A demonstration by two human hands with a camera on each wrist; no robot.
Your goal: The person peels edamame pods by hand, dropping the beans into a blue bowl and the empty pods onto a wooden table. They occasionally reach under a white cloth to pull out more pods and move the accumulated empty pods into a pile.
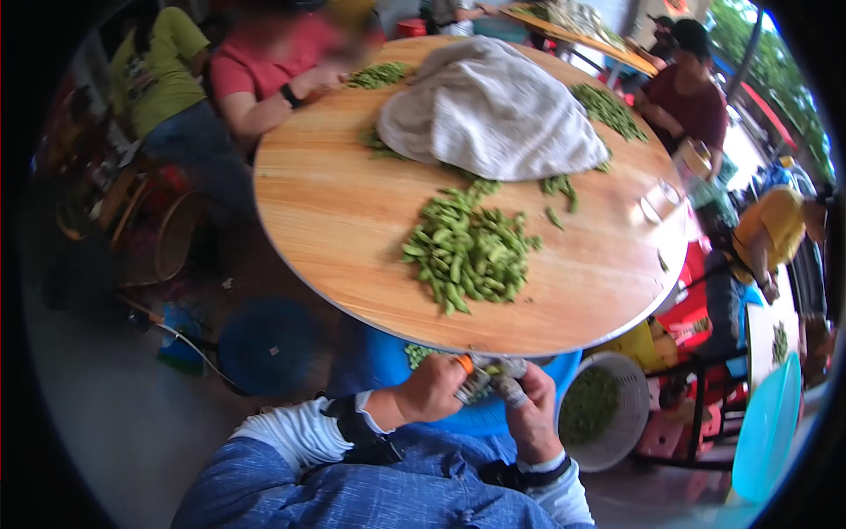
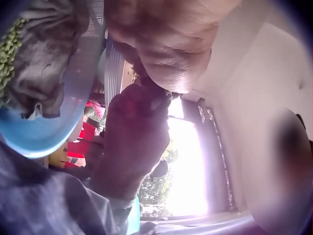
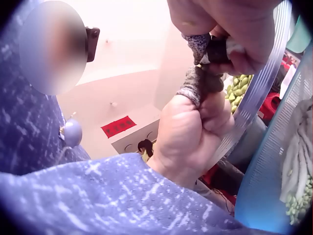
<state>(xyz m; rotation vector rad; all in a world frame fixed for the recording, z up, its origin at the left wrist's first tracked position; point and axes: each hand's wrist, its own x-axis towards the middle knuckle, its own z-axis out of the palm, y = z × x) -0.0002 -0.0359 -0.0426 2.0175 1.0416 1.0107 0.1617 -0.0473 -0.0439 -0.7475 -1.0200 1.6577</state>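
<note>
Both hands meet over a blue basin at the table's front edge in the head view, the left hand (image 1: 425,388) beside the right hand (image 1: 535,414). Several fingers wear grey, ribbed covers, and an orange band circles a left finger. The right wrist view shows the left hand (image 3: 188,132) below and the right hand (image 3: 234,19) above, fingertips curled together at a small green thing (image 3: 198,65), largely hidden. Dim in the left wrist view, the right hand (image 2: 137,132) reaches up to the left hand (image 2: 168,34). Green pods (image 1: 467,251) lie heaped on the round table (image 1: 326,203).
A whitish cloth (image 1: 493,106) covers a mound at the table's centre, with smaller pod piles around it. A white basket (image 1: 612,414) of green pieces stands right of the hands. People sit around the table; a blue basin (image 1: 269,348) is on the floor at left.
</note>
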